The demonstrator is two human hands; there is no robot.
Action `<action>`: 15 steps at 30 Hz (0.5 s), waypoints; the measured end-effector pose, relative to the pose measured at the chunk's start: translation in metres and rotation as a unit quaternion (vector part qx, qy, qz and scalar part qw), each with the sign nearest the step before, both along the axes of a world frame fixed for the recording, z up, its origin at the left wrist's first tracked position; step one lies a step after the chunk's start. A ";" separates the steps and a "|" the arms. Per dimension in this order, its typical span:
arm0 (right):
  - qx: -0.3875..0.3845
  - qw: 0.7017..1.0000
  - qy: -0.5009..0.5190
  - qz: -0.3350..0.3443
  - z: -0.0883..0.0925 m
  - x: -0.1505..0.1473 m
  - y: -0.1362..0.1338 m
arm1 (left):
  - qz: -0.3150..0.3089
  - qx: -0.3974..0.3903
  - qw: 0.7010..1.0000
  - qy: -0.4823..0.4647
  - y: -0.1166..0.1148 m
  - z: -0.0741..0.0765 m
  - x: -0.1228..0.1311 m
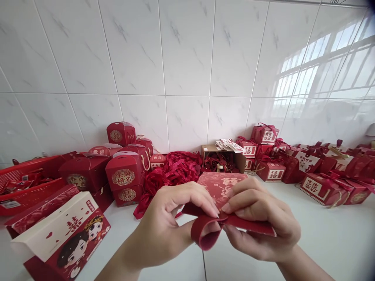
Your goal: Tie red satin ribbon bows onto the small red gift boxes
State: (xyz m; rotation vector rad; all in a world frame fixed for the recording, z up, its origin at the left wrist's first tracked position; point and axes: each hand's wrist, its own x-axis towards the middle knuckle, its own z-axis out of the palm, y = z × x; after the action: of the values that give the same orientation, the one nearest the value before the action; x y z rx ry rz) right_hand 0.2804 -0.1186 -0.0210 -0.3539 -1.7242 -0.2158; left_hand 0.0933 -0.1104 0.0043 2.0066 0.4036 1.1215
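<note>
Near the middle of the view, both hands grip a red paper gift bag [218, 187] with pale printing, lying away from me. At its near end a dark red strap curls into a loop [205, 237]. My left hand [175, 218] is closed, its thumb at the loop and its index fingertip pressing where the strap meets the bag. My right hand [260, 218] pinches the same spot and the red flap [249, 225] beside it. What the fingertips press together is partly hidden.
Folded printed cartons [67, 238] lie at the left, by a red plastic basket [32, 183]. Stacked red boxes [124, 175], heaped red ribbon [175, 168] and an open cardboard box [225, 156] stand along the tiled wall. More ribboned boxes [271, 171] fill the right.
</note>
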 end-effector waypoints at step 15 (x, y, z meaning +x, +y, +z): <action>-0.056 0.997 0.011 0.048 -0.001 0.000 -0.003 | 0.005 0.078 0.997 0.009 -0.001 0.000 -0.004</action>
State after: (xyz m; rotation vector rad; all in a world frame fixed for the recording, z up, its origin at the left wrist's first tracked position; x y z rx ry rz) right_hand 0.2801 -0.1220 -0.0220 -0.3537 -1.7319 -0.0445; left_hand 0.0897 -0.1116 0.0043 2.1539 0.3434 1.1740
